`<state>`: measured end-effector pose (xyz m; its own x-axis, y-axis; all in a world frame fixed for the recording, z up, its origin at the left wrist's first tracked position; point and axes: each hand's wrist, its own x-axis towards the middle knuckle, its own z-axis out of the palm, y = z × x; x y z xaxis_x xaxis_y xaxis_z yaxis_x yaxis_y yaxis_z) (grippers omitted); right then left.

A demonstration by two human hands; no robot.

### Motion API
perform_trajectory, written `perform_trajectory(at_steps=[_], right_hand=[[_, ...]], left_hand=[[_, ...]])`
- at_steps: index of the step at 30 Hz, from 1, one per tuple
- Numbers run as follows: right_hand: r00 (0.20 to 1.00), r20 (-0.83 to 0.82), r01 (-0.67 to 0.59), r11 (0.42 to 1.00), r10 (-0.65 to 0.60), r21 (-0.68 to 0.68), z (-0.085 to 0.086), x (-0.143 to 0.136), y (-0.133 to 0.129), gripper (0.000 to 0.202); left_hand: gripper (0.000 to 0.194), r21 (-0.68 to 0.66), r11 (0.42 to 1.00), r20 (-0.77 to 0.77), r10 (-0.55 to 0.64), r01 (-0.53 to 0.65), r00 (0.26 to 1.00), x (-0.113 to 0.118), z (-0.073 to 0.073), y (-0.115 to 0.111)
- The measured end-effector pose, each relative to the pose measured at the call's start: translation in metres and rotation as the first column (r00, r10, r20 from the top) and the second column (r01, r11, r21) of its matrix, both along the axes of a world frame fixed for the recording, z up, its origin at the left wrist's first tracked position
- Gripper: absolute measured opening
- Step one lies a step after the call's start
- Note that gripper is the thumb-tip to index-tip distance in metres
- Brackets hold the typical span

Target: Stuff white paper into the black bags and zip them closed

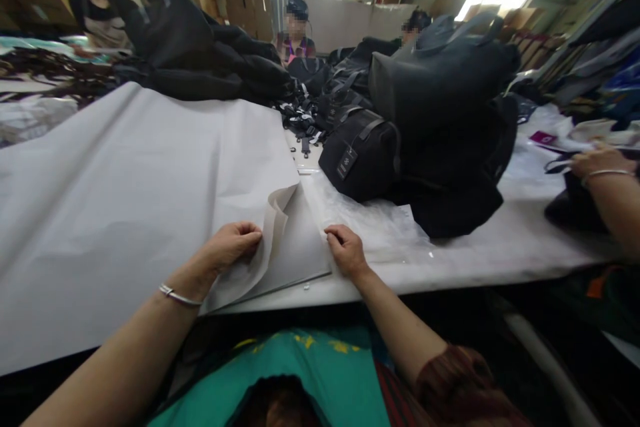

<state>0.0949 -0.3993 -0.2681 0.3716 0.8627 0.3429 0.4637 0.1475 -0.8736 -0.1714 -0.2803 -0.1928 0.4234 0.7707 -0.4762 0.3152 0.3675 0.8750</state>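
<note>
A large stack of white paper sheets [130,173] covers the left half of the table. My left hand [231,243] pinches the top sheet's right corner, which is lifted and curled up [277,213]. My right hand [346,248] rests with fingers bent at the right edge of the stack, touching the sheets beneath and a clear plastic film [380,227] beside them. A thin bangle sits on my left wrist.
Black backpacks [440,120] are heaped on the table right of centre and at the back. Another person's hand [597,161] rests on a black bag at the right edge. Other people sit at the far side. Cardboard boxes line the back wall.
</note>
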Motion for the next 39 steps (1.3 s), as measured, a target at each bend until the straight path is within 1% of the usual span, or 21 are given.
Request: perform_trajectory(at_steps=[3,6,9,12,14,15,17,20,22,25,27,29,31,33,35,39], right_hand=[[1.0,-0.004,0.017,1.0,-0.017,0.003,0.004,-0.001,-0.001,0.019],[0.999,-0.015,0.047,0.999,-0.046,0.005,0.015,-0.005,-0.003,0.02],[0.999,-0.032,0.03,1.0,-0.03,0.003,0.039,-0.018,-0.006,0.026],[0.993,-0.101,-0.069,0.997,0.067,-0.021,0.071,-0.041,-0.006,0.033],[0.979,-0.153,-0.143,0.988,0.134,-0.05,0.089,-0.059,-0.002,0.036],[0.973,-0.17,-0.166,0.984,0.153,-0.063,0.095,-0.067,0.001,0.036],[0.971,-0.178,-0.177,0.981,0.16,-0.082,0.103,-0.079,0.008,0.03],[0.972,-0.183,-0.166,0.982,0.148,-0.092,0.105,-0.089,0.013,0.019],[0.966,-0.209,-0.173,0.981,0.152,-0.086,0.104,-0.092,0.012,0.019],[0.936,-0.279,-0.235,0.971,0.213,-0.049,0.107,-0.095,0.007,0.023],[0.935,-0.27,-0.251,0.967,0.232,-0.038,0.11,-0.097,0.006,0.024],[0.956,-0.223,-0.208,0.977,0.191,-0.055,0.112,-0.098,0.008,0.023],[0.969,-0.215,-0.142,0.986,0.121,-0.087,0.112,-0.098,0.012,0.022],[0.968,-0.243,-0.097,0.987,0.064,-0.128,0.108,-0.095,0.013,0.022],[0.962,-0.272,-0.065,0.983,0.016,-0.169,0.101,-0.089,0.011,0.021],[0.94,-0.33,-0.017,0.958,-0.082,-0.288,0.078,-0.073,-0.004,0.019]], left_hand=[[0.048,-0.007,1.0,0.036,0.017,-0.016,0.999,-0.001,-0.001,-0.001],[0.047,0.003,1.0,0.059,0.029,-0.029,0.998,-0.003,-0.003,-0.001],[0.045,0.017,0.999,0.069,0.036,-0.038,0.997,-0.004,-0.004,0.0],[0.044,0.034,0.999,0.072,0.03,-0.032,0.997,-0.005,-0.002,-0.002],[0.042,0.045,0.999,0.074,0.013,-0.016,0.997,-0.005,0.0,-0.003],[0.042,0.05,0.999,0.075,0.003,-0.007,0.997,-0.005,0.001,-0.004],[0.042,0.058,0.998,0.077,-0.012,0.008,0.997,-0.006,0.002,-0.005],[0.043,0.068,0.998,0.077,-0.019,0.014,0.997,-0.008,0.0,-0.005],[0.043,0.081,0.997,0.076,-0.019,0.013,0.997,-0.009,-0.003,-0.004],[0.043,0.099,0.995,0.076,-0.018,0.01,0.997,-0.011,-0.005,-0.003],[0.043,0.108,0.994,0.074,-0.019,0.011,0.997,-0.011,-0.006,-0.003],[0.043,0.112,0.994,0.074,-0.021,0.013,0.997,-0.01,-0.006,-0.003],[0.042,0.111,0.994,0.076,-0.017,0.008,0.997,-0.01,-0.007,-0.003],[0.041,0.104,0.995,0.075,-0.001,-0.006,0.997,-0.01,-0.008,-0.002],[0.039,0.103,0.994,0.069,0.03,-0.037,0.997,-0.012,-0.01,0.0],[0.038,0.143,0.984,0.044,0.102,-0.107,0.994,-0.019,-0.01,0.009]])
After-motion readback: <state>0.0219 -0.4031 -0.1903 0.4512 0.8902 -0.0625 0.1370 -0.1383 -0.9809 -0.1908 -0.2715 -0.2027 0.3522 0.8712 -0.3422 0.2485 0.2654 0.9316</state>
